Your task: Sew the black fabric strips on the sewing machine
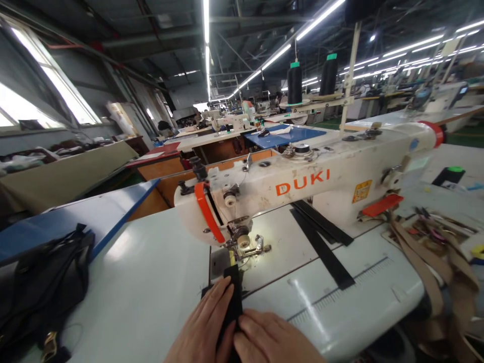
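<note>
Pale sewing table (151, 282), black strap (235, 297) between both hands (206, 320), fingers held together, pinching unclear

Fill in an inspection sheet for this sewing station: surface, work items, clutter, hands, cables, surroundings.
Surface: pale table, ruler scale along its front.
Work items: black strip at the needle area of the sewing machine; stitching not visible.
Clutter: more black strips right of the needle area; tan straps at right; dark fabric item at left.
Hands: left hand on the strip; right hand at its edge.
Cables: nothing seen clearly.
Surroundings: other workstations, windows, ceiling lights.
</note>
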The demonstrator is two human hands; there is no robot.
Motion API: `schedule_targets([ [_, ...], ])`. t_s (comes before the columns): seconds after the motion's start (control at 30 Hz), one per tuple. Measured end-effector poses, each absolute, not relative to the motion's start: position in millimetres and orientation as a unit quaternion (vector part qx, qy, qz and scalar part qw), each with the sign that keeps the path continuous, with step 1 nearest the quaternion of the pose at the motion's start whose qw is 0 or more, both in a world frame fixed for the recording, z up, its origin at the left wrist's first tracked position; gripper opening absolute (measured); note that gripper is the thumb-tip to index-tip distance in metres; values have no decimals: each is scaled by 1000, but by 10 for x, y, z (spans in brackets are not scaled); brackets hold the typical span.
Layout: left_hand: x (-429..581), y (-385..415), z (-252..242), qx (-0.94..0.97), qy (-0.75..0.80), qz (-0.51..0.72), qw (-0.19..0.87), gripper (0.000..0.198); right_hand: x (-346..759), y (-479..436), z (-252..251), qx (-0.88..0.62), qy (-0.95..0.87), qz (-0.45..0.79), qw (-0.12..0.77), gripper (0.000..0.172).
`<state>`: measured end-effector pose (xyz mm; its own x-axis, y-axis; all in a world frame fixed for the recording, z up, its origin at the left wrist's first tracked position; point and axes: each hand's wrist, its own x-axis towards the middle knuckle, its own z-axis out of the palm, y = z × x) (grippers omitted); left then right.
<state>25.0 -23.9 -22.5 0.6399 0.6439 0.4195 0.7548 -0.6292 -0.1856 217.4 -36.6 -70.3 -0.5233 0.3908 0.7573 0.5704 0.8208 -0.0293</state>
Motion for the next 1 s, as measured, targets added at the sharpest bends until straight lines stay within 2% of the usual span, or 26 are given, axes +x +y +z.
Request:
schedule_targets([
  [0.17,226,-254,-130,-889,-402,-154,156,63,2079,-286,-734,-288,-819,-121,481,28],
  [0.43,224,-245,-124,-889,-395,-150,179,61,2066,-322,-676,-302,-802,-128,499,30],
  [0.7,224,-238,-110,-891,-410,-137,142,59,2070,-356,-767,-306,-828,-92,461,29],
  [0.87,223,-214,-111,-873,-444,-162,117,44,2091,-364,-764,-307,-860,-75,400,24],
  [1.0,265,-175,-99,-869,-456,-156,110,37,2116,-374,-722,-305,-865,-84,391,22],
])
